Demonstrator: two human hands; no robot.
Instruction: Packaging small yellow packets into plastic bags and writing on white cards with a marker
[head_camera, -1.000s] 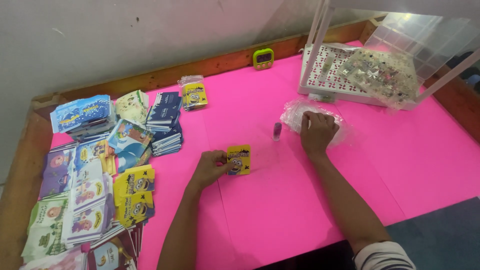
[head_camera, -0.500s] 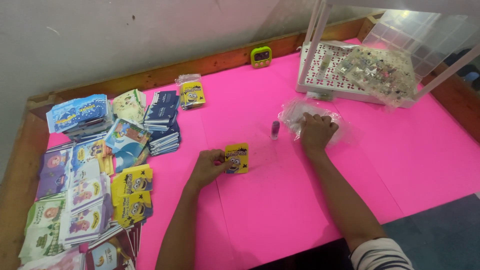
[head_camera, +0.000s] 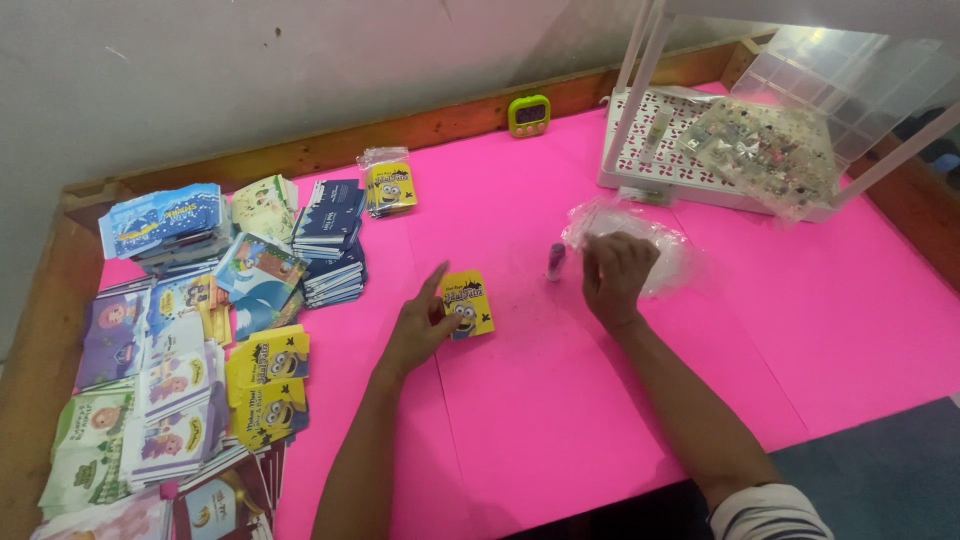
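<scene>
Pink sheeting (head_camera: 560, 420), matte and laid in overlapping panels with visible seams, covers a table framed by a bare wooden rim (head_camera: 300, 150). Near the middle lies a small yellow card packet (head_camera: 468, 303), flat, rectangular and glossy, printed with a cartoon figure. Its long axis runs near-to-far, with the far end leaning slightly left. The left hand (head_camera: 420, 322) rests against the packet's left edge, thumb touching it, index finger stretched out toward the far side and the other fingers loosely curled.

Just right of the packet stands a small purple tube (head_camera: 555, 262), upright and cylindrical. Beside it, the right hand (head_camera: 615, 275) presses down on a crinkled clear plastic bag (head_camera: 665, 245), fingers bunched together on the film; whether it pinches anything inside cannot be told.

Along the left side sit many stacks of flat printed packets (head_camera: 180, 370), shiny paper in blue, green, purple and yellow, some fanned out. A separate small stack of yellow packets in clear wrap (head_camera: 388, 185) lies further back. At the far rim stands a green digital timer (head_camera: 529, 114), rounded and plastic. Far right is a white perforated tray (head_camera: 640, 165) under a white frame, bearing a clear bag of small mixed pieces (head_camera: 770, 150).
</scene>
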